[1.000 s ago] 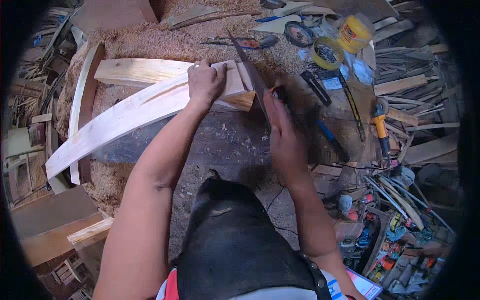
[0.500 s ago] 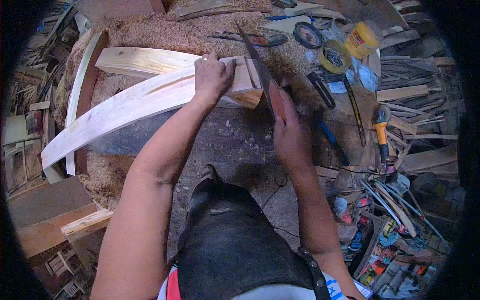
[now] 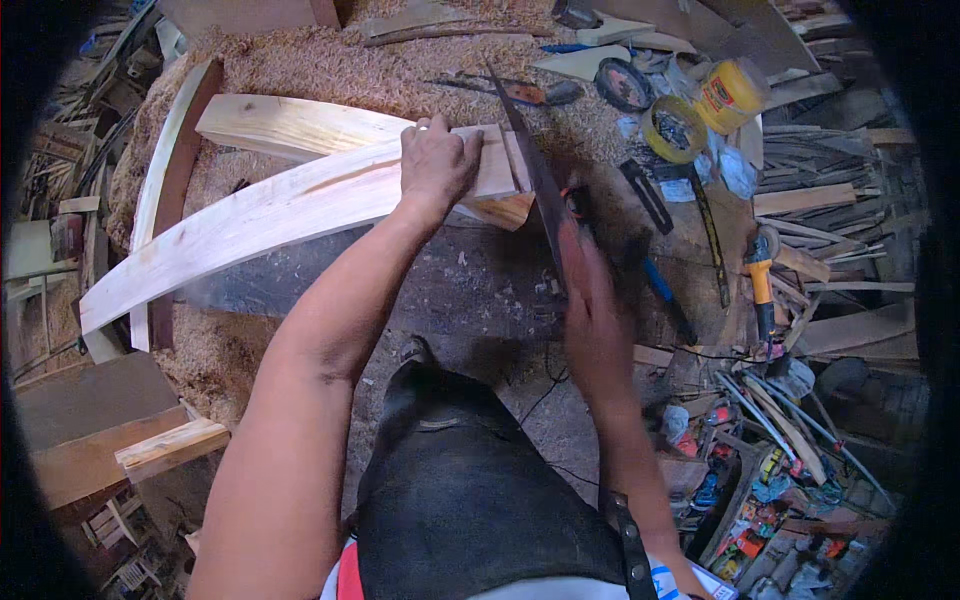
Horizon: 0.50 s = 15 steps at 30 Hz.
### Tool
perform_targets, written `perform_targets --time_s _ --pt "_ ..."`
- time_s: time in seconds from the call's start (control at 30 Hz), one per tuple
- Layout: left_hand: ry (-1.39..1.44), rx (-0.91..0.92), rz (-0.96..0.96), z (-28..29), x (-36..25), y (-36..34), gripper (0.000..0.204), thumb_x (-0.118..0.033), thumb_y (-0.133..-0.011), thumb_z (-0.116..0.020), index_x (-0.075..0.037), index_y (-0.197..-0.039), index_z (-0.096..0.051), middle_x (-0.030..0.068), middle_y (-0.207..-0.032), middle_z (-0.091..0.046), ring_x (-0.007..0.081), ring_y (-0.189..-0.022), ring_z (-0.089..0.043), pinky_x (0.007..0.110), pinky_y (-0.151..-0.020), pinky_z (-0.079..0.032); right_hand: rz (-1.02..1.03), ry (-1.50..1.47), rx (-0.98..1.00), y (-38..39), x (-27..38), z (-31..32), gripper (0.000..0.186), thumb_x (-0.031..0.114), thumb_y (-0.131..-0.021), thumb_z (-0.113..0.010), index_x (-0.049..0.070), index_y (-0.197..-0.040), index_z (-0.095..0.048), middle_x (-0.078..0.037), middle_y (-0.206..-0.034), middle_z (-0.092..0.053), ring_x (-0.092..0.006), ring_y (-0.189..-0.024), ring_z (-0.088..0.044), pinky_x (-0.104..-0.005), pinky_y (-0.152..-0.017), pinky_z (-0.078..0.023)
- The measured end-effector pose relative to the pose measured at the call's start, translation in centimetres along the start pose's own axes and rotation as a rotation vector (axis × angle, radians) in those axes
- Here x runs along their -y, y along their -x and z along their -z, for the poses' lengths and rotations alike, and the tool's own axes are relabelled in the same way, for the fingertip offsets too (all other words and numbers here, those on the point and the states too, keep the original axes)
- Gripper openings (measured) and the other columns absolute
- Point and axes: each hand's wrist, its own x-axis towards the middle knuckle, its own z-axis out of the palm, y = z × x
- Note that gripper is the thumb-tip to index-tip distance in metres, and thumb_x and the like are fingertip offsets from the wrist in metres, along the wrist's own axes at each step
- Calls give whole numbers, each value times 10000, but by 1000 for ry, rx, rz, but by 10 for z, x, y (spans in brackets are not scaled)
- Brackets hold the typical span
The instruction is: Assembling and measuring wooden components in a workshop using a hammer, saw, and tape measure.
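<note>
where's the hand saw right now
In the head view, the hand saw is just right of centre, gripped in the right hand, its blade by the right end of the pale curved board.

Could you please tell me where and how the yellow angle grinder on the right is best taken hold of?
I would grip the angle grinder around its dark rear end, coming from the near side: its long body points that way, while its round head lies farthest away. The right hand is nearer, but holds the saw.
</note>
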Motion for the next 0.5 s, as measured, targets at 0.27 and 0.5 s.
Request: perform_targets --time_s 0.27,0.5 --pt "11 -4 -12 -5 2 2 554 -455 -1046 -564 35 -965 -809 216 -1173 -673 391 -1192 -590 492 -1055 -423 -56 -108 -24 -50 -32 -43 550 63 -1052 -533 90 -1594 -437 -258 -1526 -561 -474 -1388 -554 -487 -1113 -479" --pt "27 -14 -3 -6 2 -2 559 -460 -1039 -584 43 -934 -805 215 -1144 -683 394 -1173 -597 493 -1046 -426 -181 25 110 44 7 16 572 79 -1079 -459 139 -1640 -367 -272 -1559 -517 -446 -1402 -544 -490 -1153 -463"
